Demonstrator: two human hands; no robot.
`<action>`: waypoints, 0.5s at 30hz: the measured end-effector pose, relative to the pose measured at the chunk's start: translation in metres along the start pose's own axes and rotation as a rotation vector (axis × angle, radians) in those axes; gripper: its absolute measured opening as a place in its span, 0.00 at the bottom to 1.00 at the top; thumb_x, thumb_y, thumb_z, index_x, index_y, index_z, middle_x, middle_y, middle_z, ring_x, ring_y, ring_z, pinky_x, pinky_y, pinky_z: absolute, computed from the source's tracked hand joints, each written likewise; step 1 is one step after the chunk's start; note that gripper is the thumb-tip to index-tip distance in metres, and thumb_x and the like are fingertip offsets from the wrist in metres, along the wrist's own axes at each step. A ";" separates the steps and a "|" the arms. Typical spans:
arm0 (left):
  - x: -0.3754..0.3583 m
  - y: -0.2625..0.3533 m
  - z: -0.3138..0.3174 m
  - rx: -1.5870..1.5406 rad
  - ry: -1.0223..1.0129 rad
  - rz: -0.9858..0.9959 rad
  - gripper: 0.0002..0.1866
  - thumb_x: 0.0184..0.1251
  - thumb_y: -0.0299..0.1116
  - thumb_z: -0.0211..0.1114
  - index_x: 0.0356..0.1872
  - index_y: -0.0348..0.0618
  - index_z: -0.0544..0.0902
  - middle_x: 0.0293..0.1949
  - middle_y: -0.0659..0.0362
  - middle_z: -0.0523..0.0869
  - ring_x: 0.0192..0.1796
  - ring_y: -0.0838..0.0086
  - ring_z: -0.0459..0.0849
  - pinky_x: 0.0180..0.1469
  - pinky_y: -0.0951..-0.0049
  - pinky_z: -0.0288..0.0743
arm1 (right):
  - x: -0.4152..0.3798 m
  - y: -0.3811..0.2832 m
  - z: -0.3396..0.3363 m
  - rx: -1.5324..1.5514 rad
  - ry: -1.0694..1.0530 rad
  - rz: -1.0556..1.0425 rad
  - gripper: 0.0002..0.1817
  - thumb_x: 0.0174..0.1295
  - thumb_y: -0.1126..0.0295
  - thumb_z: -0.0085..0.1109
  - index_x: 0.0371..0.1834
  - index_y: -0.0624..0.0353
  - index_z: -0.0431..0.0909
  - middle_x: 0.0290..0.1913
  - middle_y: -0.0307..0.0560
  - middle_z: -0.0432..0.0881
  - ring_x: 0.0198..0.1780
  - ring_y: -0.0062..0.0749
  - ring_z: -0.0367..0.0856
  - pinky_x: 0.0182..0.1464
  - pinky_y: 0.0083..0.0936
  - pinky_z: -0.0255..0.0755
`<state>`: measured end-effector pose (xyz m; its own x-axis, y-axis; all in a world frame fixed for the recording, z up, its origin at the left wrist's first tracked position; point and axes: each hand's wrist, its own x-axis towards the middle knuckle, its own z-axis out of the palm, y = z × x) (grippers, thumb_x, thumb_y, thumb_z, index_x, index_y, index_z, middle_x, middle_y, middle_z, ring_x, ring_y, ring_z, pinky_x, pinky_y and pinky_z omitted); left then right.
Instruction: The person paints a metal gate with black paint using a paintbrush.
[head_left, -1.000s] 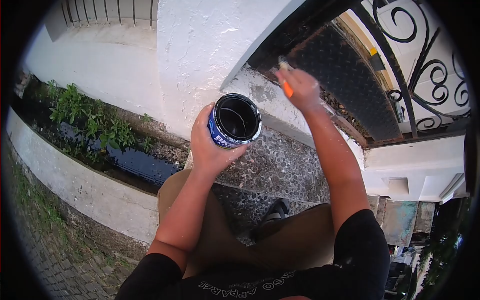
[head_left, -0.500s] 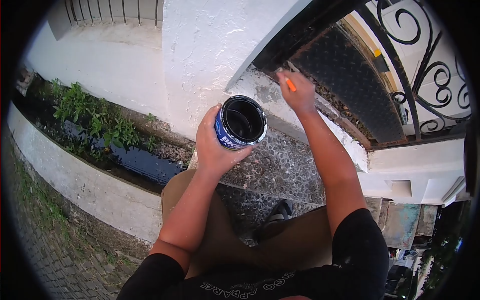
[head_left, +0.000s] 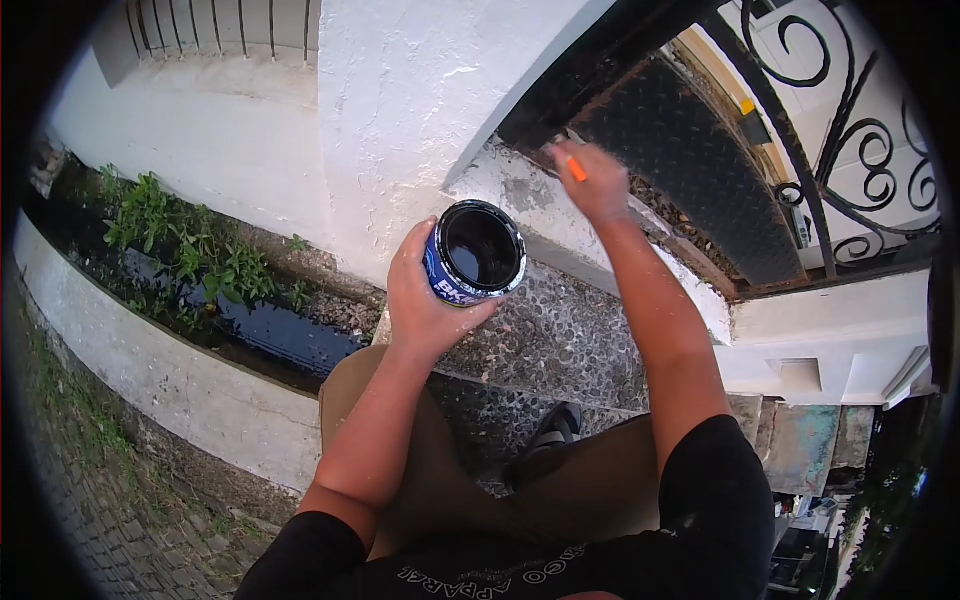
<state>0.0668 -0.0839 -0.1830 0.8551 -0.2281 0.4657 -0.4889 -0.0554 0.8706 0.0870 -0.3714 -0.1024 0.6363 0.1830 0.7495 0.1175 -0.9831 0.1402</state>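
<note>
My left hand [head_left: 425, 300] is wrapped round a blue paint can [head_left: 455, 285] with no lid. Black paint lines its inside, and its rim is smeared black and white. Up by the lower corner of the black metal gate [head_left: 655, 130], my right hand [head_left: 597, 185] is closed on a paintbrush with an orange handle [head_left: 577, 168]. The bristle end lies close to the gate's bottom edge and is partly hidden by the fingers. That hand is slightly blurred.
A white wall [head_left: 410, 90] rises ahead, with a white ledge [head_left: 530, 195] under the gate. On the left, a water-filled ditch [head_left: 280, 325] with green plants [head_left: 180, 230] runs beside a concrete curb [head_left: 150, 320]. Pebbled paving [head_left: 560, 330] lies below the can, near my sandalled foot [head_left: 555, 430].
My right hand with the paintbrush has shifted very slightly left at the gate's edge. The paint can is tilted a little differently and sits slightly lower and further left in view.
</note>
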 end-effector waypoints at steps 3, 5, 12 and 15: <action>-0.001 0.002 -0.004 0.072 -0.007 0.015 0.60 0.32 0.45 0.90 0.68 0.32 0.64 0.60 0.44 0.78 0.62 0.57 0.80 0.66 0.59 0.73 | 0.016 -0.006 -0.030 -0.048 -0.008 -0.068 0.07 0.60 0.64 0.73 0.35 0.53 0.85 0.25 0.43 0.80 0.26 0.39 0.82 0.28 0.33 0.77; 0.001 0.004 -0.003 0.057 -0.023 0.016 0.60 0.32 0.44 0.90 0.69 0.32 0.64 0.60 0.44 0.78 0.63 0.57 0.80 0.66 0.59 0.72 | 0.012 -0.003 -0.026 -0.003 -0.014 -0.154 0.08 0.61 0.63 0.72 0.34 0.54 0.85 0.24 0.43 0.80 0.25 0.41 0.82 0.28 0.33 0.77; 0.000 0.003 -0.003 0.037 -0.049 0.014 0.60 0.32 0.45 0.90 0.69 0.32 0.64 0.60 0.44 0.78 0.63 0.56 0.80 0.66 0.59 0.73 | 0.028 0.012 -0.034 -0.077 -0.003 -0.096 0.10 0.60 0.62 0.73 0.36 0.55 0.86 0.26 0.44 0.82 0.25 0.39 0.83 0.28 0.31 0.77; -0.002 0.003 -0.001 0.030 -0.032 0.039 0.60 0.32 0.44 0.90 0.69 0.33 0.63 0.60 0.44 0.78 0.63 0.56 0.79 0.66 0.59 0.73 | 0.045 0.002 -0.066 -0.076 0.070 -0.112 0.08 0.58 0.67 0.74 0.36 0.55 0.86 0.25 0.44 0.81 0.24 0.38 0.81 0.27 0.30 0.75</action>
<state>0.0641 -0.0828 -0.1813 0.8298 -0.2611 0.4933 -0.5269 -0.0748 0.8466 0.0657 -0.3656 -0.0263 0.5674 0.2935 0.7693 0.1246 -0.9542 0.2721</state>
